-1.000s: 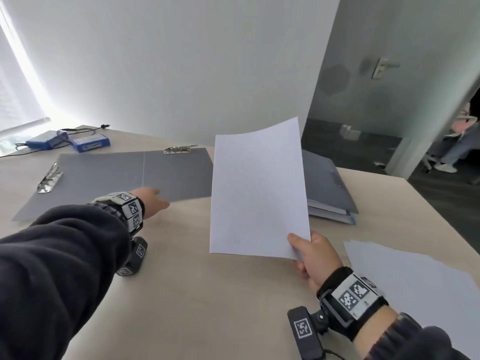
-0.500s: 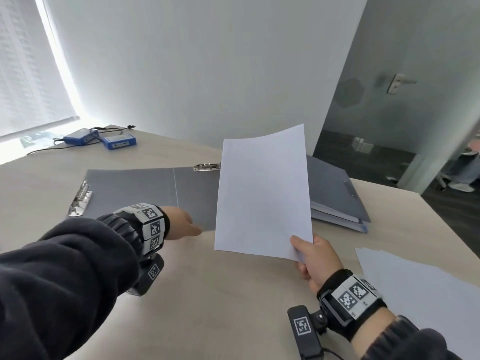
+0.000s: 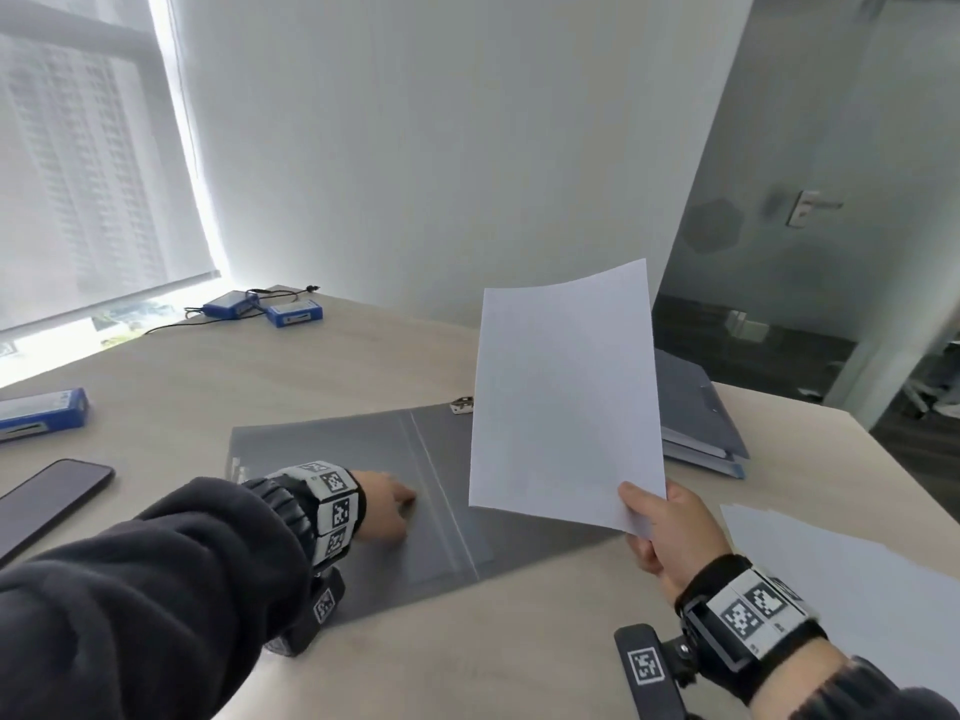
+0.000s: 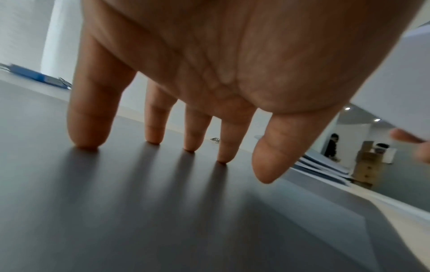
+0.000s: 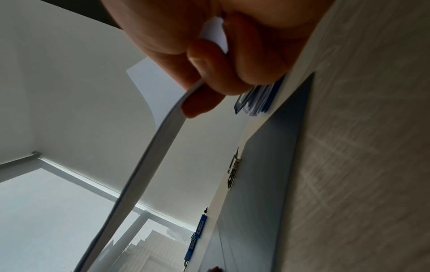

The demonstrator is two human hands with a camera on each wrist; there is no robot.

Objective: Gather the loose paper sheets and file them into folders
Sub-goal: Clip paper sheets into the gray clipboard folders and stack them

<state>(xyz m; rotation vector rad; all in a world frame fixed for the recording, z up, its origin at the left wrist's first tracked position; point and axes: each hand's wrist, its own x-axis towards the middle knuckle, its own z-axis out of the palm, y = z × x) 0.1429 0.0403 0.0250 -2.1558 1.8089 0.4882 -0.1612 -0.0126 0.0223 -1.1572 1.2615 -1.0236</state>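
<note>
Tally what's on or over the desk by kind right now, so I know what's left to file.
Grey folders: 2, one open folder flat under the left hand, one closed folder behind the sheet.
White paper: 2 lots, the sheet gripped by the right hand, and a loose pile whose sheet count I can't tell.
Blue devices: 3.
Black phone: 1.
Total: 8.

Left hand (image 3: 387, 511) flat, fingers straight; right hand (image 3: 670, 532) pinching.

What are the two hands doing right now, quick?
Left hand: open, straight fingertips pressing on the open grey folder.
Right hand: closed, pinching the white paper sheet by its lower corner.
</note>
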